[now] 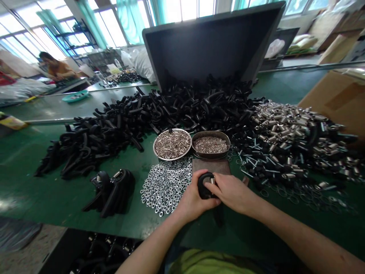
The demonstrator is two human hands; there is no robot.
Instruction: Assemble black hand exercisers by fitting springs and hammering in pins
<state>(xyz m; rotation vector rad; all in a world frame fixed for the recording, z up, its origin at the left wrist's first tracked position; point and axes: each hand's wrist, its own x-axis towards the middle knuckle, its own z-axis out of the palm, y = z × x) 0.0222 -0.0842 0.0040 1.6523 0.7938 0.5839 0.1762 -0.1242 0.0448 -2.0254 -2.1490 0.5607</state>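
Just below the frame's centre, our left hand (194, 201) closes around a black grip (204, 186), beside the washer pile (167, 184). Our right hand (234, 192) lies against it, fingertips hidden, so we cannot tell whether it grips. Both hands hide most of the grip.

A single view from the person's head looks forward and steeply down across the green table (34, 160). Nearest the lens, at bottom centre, are the left hand (194, 201) and right hand (232, 192), closed on a black part (203, 188). The tilted bin (211, 42) and windows (114, 26) lie far off at the top.
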